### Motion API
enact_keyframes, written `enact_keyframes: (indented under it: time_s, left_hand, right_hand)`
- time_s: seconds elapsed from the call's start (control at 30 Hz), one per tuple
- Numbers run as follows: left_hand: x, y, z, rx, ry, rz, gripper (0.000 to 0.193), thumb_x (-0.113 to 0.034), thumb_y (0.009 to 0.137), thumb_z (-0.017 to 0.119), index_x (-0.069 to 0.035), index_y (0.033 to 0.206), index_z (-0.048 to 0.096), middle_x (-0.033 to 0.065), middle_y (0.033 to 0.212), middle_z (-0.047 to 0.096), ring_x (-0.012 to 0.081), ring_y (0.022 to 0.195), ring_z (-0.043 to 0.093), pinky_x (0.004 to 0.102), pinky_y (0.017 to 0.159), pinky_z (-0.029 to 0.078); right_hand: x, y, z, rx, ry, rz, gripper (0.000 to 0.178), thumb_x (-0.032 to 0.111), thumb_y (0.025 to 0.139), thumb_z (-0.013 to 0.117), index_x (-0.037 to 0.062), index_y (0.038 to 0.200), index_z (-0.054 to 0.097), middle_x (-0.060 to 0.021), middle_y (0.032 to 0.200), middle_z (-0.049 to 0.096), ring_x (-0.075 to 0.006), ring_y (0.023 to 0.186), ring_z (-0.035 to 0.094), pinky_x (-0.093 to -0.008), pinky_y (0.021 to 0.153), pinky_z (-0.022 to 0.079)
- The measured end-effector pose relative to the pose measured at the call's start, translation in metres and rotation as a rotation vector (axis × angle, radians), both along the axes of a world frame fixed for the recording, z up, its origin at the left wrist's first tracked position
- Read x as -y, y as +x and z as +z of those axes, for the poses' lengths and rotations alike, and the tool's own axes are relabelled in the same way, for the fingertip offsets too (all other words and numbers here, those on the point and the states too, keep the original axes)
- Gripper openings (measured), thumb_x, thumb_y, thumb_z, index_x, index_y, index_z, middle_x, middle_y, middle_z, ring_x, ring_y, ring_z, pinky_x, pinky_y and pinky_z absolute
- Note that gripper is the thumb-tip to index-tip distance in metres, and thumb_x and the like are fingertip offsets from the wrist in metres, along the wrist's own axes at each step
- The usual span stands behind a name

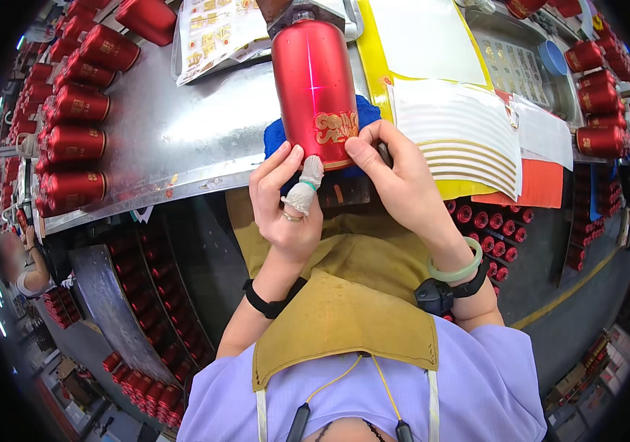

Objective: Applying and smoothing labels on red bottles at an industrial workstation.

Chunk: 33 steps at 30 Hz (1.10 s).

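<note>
A shiny red metal bottle [309, 81] lies in front of me with its base end toward me and its neck at the far end. Gold ornate lettering [336, 127] sits on its side near the base. My left hand [285, 188] holds the lower left edge of the bottle; one finger is wrapped in whitish tape with a green band. On the other side, my right hand [396, 166] grips the lower right edge, thumb beside the gold lettering and fingers curled behind. A blue cloth [274, 140] lies under the bottle.
Rows of red bottles [75, 144] stand along the left; more red bottles [599, 107] are at the right. Behind lies a tray of gold decal sheets [215, 33]. Stacked white sheets [448, 125] rest on the right of the metal table [182, 110]. Another person [31, 265] is far left.
</note>
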State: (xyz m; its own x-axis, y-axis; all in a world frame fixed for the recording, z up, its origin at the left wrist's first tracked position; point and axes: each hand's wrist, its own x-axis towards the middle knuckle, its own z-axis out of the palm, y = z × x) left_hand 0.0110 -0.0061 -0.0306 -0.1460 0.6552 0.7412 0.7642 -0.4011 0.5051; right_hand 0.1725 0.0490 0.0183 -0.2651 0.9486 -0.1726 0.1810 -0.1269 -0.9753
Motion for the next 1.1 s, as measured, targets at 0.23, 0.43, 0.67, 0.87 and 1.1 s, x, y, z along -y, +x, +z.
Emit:
enact_keyframes:
  time_s: [0.23,0.43,0.67,0.87,1.1]
  left_hand:
    - [0.001,0.018,0.007,0.027,-0.107,0.118,0.037,0.007,0.078,0.083,0.0,0.112,0.072,0.0149,0.117,0.063,0.033,0.108,0.064,0.0387,0.084,0.054]
    - [-0.002,0.003,-0.011,0.424,-0.016,-0.067,0.037,0.01,0.081,0.08,0.003,0.116,0.07,0.014,0.119,0.065,0.0308,0.108,0.066,0.0409,0.091,0.055]
    - [-0.005,0.007,0.021,-0.235,0.003,-0.033,0.04,0.005,0.082,0.081,0.002,0.119,0.067,0.0143,0.126,0.065,0.0371,0.12,0.061,0.0453,0.101,0.051]
    - [-0.006,-0.009,-0.002,0.156,-0.036,-0.048,0.043,0.006,0.076,0.083,-0.001,0.118,0.074,0.0106,0.121,0.068,0.029,0.108,0.068,0.0382,0.093,0.056]
    - [-0.006,-0.022,0.012,0.102,-0.274,-0.087,0.077,-0.005,0.078,0.088,0.002,0.145,0.052,0.017,0.145,0.055,0.0282,0.125,0.062,0.0393,0.113,0.043]
  right_hand:
    - [-0.003,0.007,-0.004,-0.146,-0.051,-0.059,0.043,0.042,0.108,0.057,0.0034,0.089,0.056,0.0024,0.077,0.049,-0.0068,0.073,0.042,-0.0245,0.066,0.038]
    - [-0.006,0.045,0.0,-0.272,-0.036,-0.222,0.037,0.039,0.11,0.054,0.0084,0.089,0.056,0.007,0.078,0.046,-0.0022,0.068,0.035,-0.0207,0.06,0.031]
    - [0.002,0.035,-0.004,-0.321,-0.071,-0.225,0.033,0.037,0.11,0.054,0.0068,0.095,0.058,0.0056,0.08,0.05,-0.0021,0.067,0.036,-0.0196,0.059,0.03]
    - [0.0,0.042,-0.005,-0.331,-0.018,-0.229,0.034,0.036,0.11,0.054,0.0049,0.097,0.059,0.0043,0.078,0.053,-0.002,0.065,0.04,-0.0193,0.059,0.035]
    - [0.001,0.038,-0.011,-0.311,-0.053,-0.212,0.035,0.035,0.11,0.054,0.0044,0.095,0.06,0.003,0.079,0.055,-0.0032,0.067,0.044,-0.0203,0.061,0.039]
